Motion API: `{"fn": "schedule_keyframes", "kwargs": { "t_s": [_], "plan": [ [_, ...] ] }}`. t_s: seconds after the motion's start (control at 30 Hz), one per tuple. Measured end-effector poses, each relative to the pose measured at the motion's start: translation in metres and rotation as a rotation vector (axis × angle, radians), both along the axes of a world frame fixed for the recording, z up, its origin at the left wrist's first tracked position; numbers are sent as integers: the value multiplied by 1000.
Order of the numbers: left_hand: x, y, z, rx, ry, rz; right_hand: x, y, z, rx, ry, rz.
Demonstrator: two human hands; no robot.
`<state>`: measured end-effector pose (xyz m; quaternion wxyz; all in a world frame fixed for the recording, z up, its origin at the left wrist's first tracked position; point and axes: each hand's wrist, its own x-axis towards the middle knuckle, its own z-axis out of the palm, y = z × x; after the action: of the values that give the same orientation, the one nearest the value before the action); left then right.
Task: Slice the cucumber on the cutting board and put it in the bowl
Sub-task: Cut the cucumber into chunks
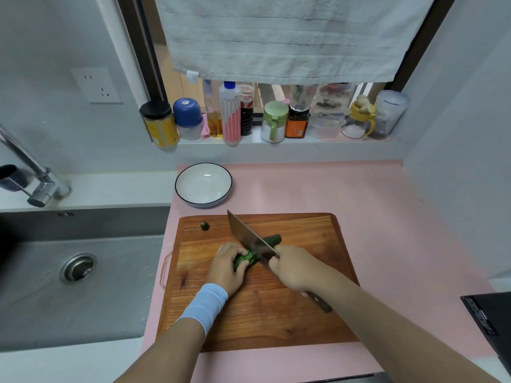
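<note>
**Knife set across the cucumber, bowl unfilled**

The cucumber [247,257] lies on the board [304,313], angled away to the right. The left hand [228,265] curls over its near end, pinning it so it cannot roll under the blade. The right hand [293,268] is wrapped round the handle of the knife [249,236], whose blade stands across the cucumber just beyond the left hand, close enough for thin slices. A small green end piece [204,225] sits apart near the board's far left corner, probably trimmed waste. The bowl [203,183] stands just past the board's far edge, within easy reach, and holds no slices. Slicing looks barely begun.
</note>
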<state>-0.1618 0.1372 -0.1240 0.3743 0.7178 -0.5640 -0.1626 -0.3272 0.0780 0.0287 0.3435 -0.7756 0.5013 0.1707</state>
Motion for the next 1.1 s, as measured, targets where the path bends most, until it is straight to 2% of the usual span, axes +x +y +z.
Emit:
{"fn": "schedule_keyframes", "kwargs": {
  "t_s": [0.07,0.17,0.5,1.1],
  "plan": [
    [1,0,1,-2,14,6,5,-2,-6,-32,13,2],
    [2,0,1,-12,26,0,2,0,-16,26,-15,-79],
    [5,-1,-2,-37,30,-5,-4,20,-74,-51,-226,-207],
    [13,1,-5,-42,20,-65,-1,24,-75,-97,-224,-215]
  ]
}}
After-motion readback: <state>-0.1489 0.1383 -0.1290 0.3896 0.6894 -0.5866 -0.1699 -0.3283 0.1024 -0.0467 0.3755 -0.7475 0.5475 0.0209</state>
